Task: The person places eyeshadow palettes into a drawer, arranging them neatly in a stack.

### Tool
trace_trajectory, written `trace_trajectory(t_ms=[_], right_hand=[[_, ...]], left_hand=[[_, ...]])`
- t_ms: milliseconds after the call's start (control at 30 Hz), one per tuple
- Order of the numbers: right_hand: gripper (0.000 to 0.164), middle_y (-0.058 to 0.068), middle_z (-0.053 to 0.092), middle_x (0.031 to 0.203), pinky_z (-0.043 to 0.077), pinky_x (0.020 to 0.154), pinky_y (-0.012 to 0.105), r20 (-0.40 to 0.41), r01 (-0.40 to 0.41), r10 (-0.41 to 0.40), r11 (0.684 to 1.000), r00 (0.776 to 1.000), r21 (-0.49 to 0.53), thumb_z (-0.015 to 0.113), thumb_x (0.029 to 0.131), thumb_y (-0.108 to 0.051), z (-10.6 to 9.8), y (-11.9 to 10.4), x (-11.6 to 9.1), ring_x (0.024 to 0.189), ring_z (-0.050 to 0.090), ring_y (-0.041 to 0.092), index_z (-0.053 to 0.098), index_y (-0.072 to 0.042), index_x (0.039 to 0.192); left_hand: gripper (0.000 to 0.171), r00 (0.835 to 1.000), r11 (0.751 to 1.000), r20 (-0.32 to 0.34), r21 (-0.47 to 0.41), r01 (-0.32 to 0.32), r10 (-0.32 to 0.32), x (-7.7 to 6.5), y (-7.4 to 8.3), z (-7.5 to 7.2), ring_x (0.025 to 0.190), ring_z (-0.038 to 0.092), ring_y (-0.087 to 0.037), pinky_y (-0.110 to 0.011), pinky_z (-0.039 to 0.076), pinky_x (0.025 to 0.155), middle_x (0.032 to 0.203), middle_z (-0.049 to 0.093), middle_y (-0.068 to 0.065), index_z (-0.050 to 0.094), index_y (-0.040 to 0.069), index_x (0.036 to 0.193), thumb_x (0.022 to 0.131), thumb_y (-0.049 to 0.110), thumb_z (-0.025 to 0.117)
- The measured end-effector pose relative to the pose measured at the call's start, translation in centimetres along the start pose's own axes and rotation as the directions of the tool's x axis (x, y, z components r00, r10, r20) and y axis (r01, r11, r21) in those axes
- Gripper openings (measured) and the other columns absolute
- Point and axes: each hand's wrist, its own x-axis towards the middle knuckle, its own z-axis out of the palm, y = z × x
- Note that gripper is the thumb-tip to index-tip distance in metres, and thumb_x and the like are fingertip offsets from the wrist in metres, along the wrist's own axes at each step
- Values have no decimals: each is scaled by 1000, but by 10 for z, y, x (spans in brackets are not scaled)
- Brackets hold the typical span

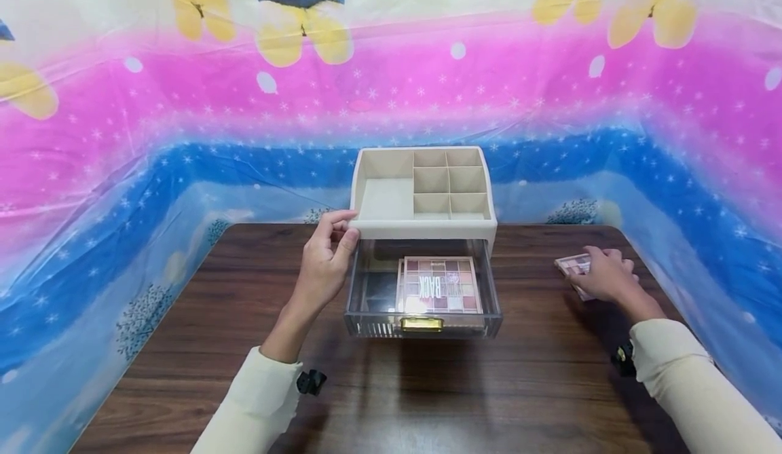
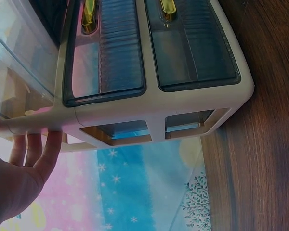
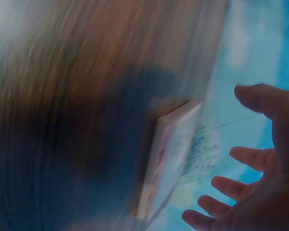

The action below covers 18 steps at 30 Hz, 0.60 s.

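A cream desktop organizer (image 1: 424,230) stands at the back of the table, its clear smoky top drawer (image 1: 489,305) pulled out. Inside that drawer lies an eyeshadow palette (image 1: 440,284), with another edge showing beneath it. My left hand (image 1: 326,254) grips the organizer's left front edge; in the left wrist view, the fingers (image 2: 50,154) wrap behind the cream frame. On the right side of the table lies another eyeshadow palette (image 1: 574,264). My right hand (image 1: 607,277) is over it, and the right wrist view shows the fingers (image 3: 229,187) spread and apart from the palette (image 3: 171,159).
Divided compartments (image 1: 449,182) form the organizer's top. Two closed lower drawers (image 2: 192,57) with gold handles show in the left wrist view. The dark wooden table (image 1: 232,372) extends in front, and a patterned cloth (image 1: 391,81) hangs around its back and sides.
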Motion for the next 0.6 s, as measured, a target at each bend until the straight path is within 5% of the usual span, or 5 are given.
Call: trace_trajectory(t_ms=[233, 600], right_hand=[[98, 48, 27, 134, 32, 85, 72, 103, -56, 59, 998, 993, -31, 70, 88, -47, 6, 20, 11, 107, 30, 60, 22, 6, 155], [96, 41, 36, 113, 31, 81, 66, 146, -89, 95, 995, 985, -46, 72, 85, -49, 9, 34, 22, 97, 30, 53, 26, 2, 152]], left_hand=[[30, 1000, 1000, 2, -12, 2, -2, 0, 2, 0, 87, 53, -19, -25, 47, 72, 100, 62, -15, 56, 11, 134, 105, 19, 58], [29, 1000, 1000, -9, -2, -15, 15, -1, 2, 0, 86, 52, -19, -24, 45, 72, 98, 62, -15, 56, 9, 132, 104, 18, 59]])
